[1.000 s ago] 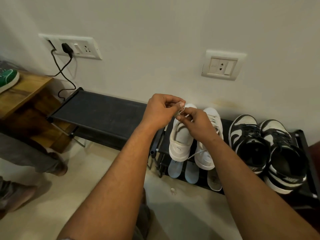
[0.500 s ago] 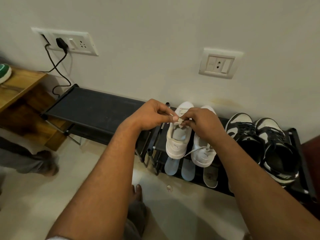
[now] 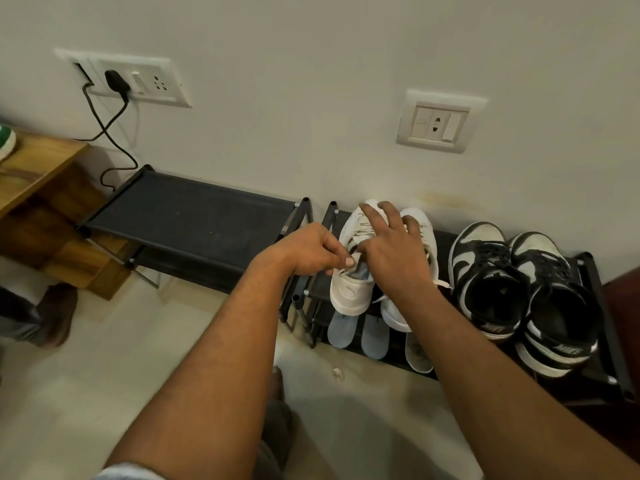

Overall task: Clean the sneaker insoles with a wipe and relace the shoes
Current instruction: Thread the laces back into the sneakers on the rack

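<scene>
Since the white sneaker (image 3: 349, 296) sits on the shoe rack (image 3: 444, 242) toe-away, it's right under both hands. Looks like the left hand (image 3: 308, 252) pinches the lace (image 3: 341, 271) near the tongue; the right hand (image 3: 394, 251) lies spread on top, gripping nothing.

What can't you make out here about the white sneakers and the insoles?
Head view, the only one:
- White sneakers: the right hand covers most of the lacing.
- Lace: its end is hidden in the pinch of the left hand.
- Insoles: far ends hidden under the sneakers; cleanliness too small to judge.
- Green shoe: cut off by the left edge.
</scene>
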`<state>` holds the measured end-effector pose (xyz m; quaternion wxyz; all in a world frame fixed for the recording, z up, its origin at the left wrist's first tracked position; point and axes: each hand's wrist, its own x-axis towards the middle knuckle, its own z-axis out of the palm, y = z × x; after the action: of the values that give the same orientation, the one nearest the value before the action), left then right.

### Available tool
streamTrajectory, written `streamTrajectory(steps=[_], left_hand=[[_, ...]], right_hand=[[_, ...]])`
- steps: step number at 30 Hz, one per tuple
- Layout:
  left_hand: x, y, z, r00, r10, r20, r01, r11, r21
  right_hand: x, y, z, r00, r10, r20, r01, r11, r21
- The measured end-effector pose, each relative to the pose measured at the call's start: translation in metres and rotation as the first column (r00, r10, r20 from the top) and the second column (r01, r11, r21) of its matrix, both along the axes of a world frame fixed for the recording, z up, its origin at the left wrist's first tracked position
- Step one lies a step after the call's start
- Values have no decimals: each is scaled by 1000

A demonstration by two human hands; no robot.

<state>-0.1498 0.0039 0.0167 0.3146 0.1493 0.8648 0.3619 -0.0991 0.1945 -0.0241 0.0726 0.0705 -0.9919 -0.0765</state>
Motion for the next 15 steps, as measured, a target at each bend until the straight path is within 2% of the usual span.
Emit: streamTrajectory(steps=[6, 11, 13, 15], left_hand=[[5, 19, 13, 972, 6, -236, -49, 983, -175], [6, 25, 28, 974, -92, -206, 38, 967, -250], [9, 30, 21, 970, -162, -183, 98, 944, -315], [13, 35, 9, 953, -205, -224, 104, 912, -396]], right_hand=[[-2, -10, 0, 998, -53, 25, 52, 998, 17], [1, -12, 4, 995, -71, 70, 69, 997, 34], [2, -12, 5, 995, -72, 71, 70, 997, 29], [1, -13, 5, 995, -75, 66, 74, 997, 20]])
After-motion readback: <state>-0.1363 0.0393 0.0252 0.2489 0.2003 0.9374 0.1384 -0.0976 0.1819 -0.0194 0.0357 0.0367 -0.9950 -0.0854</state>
